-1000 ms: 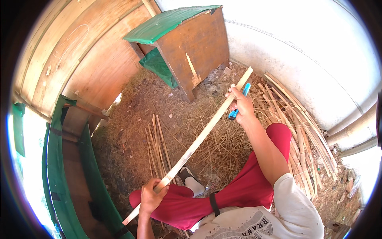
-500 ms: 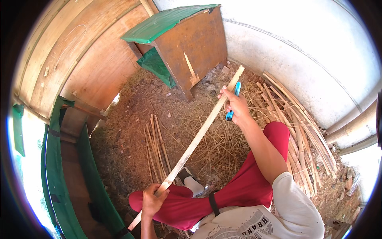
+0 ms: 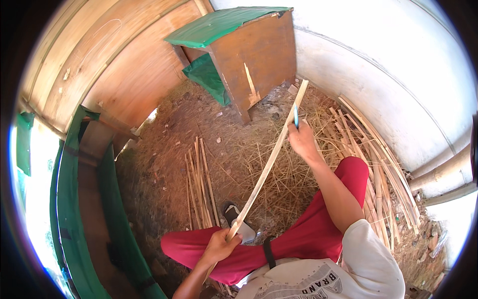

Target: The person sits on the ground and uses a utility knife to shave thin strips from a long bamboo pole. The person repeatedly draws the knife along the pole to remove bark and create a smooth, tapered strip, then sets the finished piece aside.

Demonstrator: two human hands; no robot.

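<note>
A long pale bamboo strip (image 3: pixel 264 177) runs slantwise across my lap, its far end pointing toward the wooden cabinet. My left hand (image 3: pixel 220 245) is closed round its near part, above my red-trousered leg. Along the far part, my right hand (image 3: pixel 302 139) is closed on a slim blue tool that looks like a utility knife (image 3: pixel 296 115). The knife stands close against the strip's right edge; its blade cannot be made out. Whether the right fingers also pinch the strip is hidden by the hand.
Several thin strips (image 3: pixel 200 182) lie left of my foot. A larger pile of bamboo strips (image 3: pixel 381 174) rests along the white wall at right, with fine shavings (image 3: pixel 269 199) between. A brown cabinet with a green top (image 3: pixel 269 55) stands ahead; a green-edged bench (image 3: pixel 117 214) is at left.
My right hand has turned, bringing the knife from crosswise over the fingers to the strip's edge. My left hand has shifted rightward, and the strip stands steeper. The whole view has shifted slightly.
</note>
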